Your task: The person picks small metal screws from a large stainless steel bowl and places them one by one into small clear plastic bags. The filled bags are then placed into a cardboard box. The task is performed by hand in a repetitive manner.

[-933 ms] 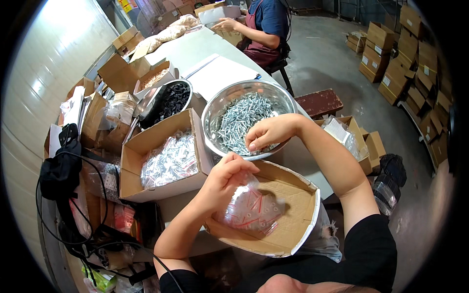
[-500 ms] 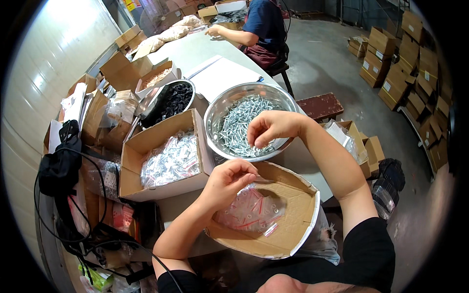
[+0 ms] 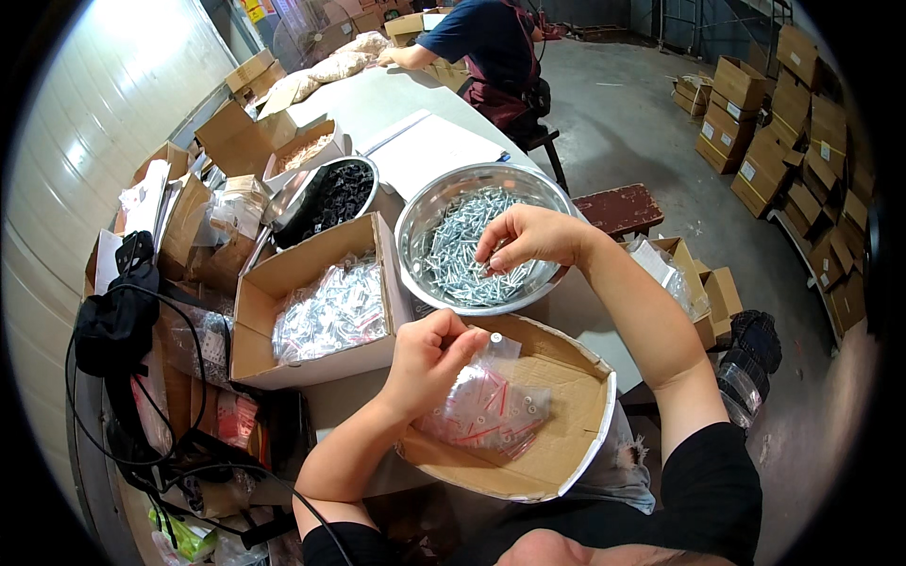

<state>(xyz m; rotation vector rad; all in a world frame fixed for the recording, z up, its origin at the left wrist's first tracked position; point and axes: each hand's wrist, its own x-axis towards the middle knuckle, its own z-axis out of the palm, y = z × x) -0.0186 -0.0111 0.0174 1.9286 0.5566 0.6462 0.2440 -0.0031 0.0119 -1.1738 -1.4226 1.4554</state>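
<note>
My left hand (image 3: 429, 366) pinches a small clear zip bag (image 3: 502, 351) with a washer-like ring showing inside. It hangs over a shallow cardboard tray (image 3: 576, 415) near my lap, where more small clear bags (image 3: 491, 407) with red strips and little rings lie in a pile. My right hand (image 3: 536, 236) is over a round metal bowl (image 3: 411, 247) heaped with silvery screws (image 3: 462, 247). Its thumb and fingers are drawn together just above the screws; whatever lies between them is too small to make out.
Left of the bowl stands a cardboard box (image 3: 255, 330) of filled clear bags (image 3: 330, 311). Behind it are a container of black parts (image 3: 340, 193) and papers (image 3: 439, 141). A co-worker (image 3: 481, 47) is at the table's far end. Stacked cartons (image 3: 731, 132) line the right; a brown bench (image 3: 618, 209) is nearer.
The small bag in my left hand has come into clearer view, raised above the tray. My right hand has shifted slightly over the screws. The co-worker has leaned farther away.
</note>
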